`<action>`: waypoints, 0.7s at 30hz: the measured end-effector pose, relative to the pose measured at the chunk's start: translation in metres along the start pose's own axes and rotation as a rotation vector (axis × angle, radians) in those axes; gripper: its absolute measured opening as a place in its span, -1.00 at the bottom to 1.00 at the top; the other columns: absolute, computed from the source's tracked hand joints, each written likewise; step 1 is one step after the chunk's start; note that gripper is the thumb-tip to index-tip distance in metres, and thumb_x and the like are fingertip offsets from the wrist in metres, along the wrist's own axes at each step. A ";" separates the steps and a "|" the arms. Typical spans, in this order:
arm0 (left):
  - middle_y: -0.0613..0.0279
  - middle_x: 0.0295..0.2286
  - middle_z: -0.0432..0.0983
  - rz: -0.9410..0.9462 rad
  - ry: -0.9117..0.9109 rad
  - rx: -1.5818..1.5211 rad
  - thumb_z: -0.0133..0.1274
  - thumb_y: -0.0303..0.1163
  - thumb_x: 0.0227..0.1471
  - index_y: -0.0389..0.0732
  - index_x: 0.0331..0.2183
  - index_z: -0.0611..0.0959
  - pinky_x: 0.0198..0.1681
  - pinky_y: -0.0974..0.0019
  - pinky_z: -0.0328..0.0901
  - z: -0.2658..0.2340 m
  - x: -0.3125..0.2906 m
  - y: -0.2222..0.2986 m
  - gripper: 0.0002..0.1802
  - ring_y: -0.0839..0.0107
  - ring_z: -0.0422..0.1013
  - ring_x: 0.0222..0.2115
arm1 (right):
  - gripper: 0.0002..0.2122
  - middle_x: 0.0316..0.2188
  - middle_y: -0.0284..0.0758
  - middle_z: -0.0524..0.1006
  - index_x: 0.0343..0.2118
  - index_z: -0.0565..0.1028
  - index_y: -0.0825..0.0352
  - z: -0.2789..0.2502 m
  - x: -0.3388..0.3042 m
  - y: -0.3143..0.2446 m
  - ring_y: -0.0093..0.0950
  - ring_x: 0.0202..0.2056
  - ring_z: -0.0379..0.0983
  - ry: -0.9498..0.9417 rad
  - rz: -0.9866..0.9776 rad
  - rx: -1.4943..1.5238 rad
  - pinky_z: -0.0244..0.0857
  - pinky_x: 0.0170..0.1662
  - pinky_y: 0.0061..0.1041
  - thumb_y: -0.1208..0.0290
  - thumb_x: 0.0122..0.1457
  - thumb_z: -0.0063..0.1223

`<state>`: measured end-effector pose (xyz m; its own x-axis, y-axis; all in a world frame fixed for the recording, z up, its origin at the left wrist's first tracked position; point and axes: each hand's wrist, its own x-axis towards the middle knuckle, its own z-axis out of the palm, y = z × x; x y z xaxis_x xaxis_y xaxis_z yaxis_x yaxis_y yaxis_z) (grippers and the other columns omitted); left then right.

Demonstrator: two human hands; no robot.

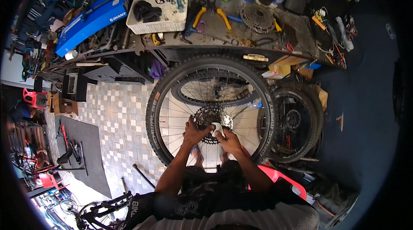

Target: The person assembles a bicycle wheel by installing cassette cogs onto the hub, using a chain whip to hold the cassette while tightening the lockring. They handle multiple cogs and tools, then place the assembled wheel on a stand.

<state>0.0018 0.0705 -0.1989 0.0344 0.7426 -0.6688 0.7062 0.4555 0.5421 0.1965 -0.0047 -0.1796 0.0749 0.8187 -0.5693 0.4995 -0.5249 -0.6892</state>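
A bicycle wheel [267, 101] with a knobby black tyre leans upright in front of me, below the bench edge. At its hub sits a dark rear cassette [202, 116] with toothed sprockets. My left hand [195, 133] grips the left edge of the cassette, its thumb reaching across to a white cloth [218, 129]. Closed around that cloth is my right hand [230, 140], which presses it against the lower right of the sprockets. Some of the fingertips are hidden behind the cassette and the cloth.
The workbench [172, 40] ahead carries a white plastic basket [183, 23], yellow-handled pliers [223, 18] and a loose cassette [258, 18]. More wheels [297, 118] stand on the right. A red plastic chair [297, 185] is close by my right arm, and a bike frame [103, 206] lies lower left.
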 end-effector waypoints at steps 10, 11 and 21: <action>-0.17 -0.16 0.59 0.288 0.147 -0.458 0.30 -0.04 0.09 -0.34 0.23 0.34 -0.04 0.17 0.43 0.021 0.018 -0.046 -0.13 0.12 0.56 -0.12 | -0.38 -0.41 0.01 0.62 -0.23 0.52 0.34 -0.026 0.003 -0.029 0.05 -0.25 0.59 -0.031 -0.055 -0.253 0.40 -0.17 -0.05 -0.31 0.22 0.02; -0.11 -0.26 0.63 0.278 0.140 -0.444 0.25 -0.12 0.14 -0.36 0.20 0.38 -0.10 0.18 0.45 0.018 0.026 -0.050 -0.25 0.16 0.58 -0.20 | -0.32 -0.37 0.01 0.64 -0.24 0.54 0.35 -0.027 0.005 -0.033 0.04 -0.20 0.60 -0.050 0.002 -0.271 0.41 -0.12 -0.05 -0.38 0.16 0.03; 0.13 -0.48 0.65 0.310 0.134 -0.372 0.15 -0.24 0.22 -0.30 -0.24 0.67 -0.34 0.24 0.41 0.017 0.050 -0.068 -0.72 0.41 0.54 -0.47 | -0.24 -0.36 0.13 0.64 -0.12 0.50 0.45 -0.006 0.028 -0.061 0.11 -0.22 0.61 0.116 -0.033 -0.418 0.43 -0.07 0.00 -0.36 0.08 0.09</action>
<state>-0.0325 0.0687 -0.2780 0.0945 0.9162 -0.3894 0.3766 0.3292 0.8659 0.1737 0.0518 -0.1510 0.1379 0.8667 -0.4795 0.8077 -0.3786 -0.4519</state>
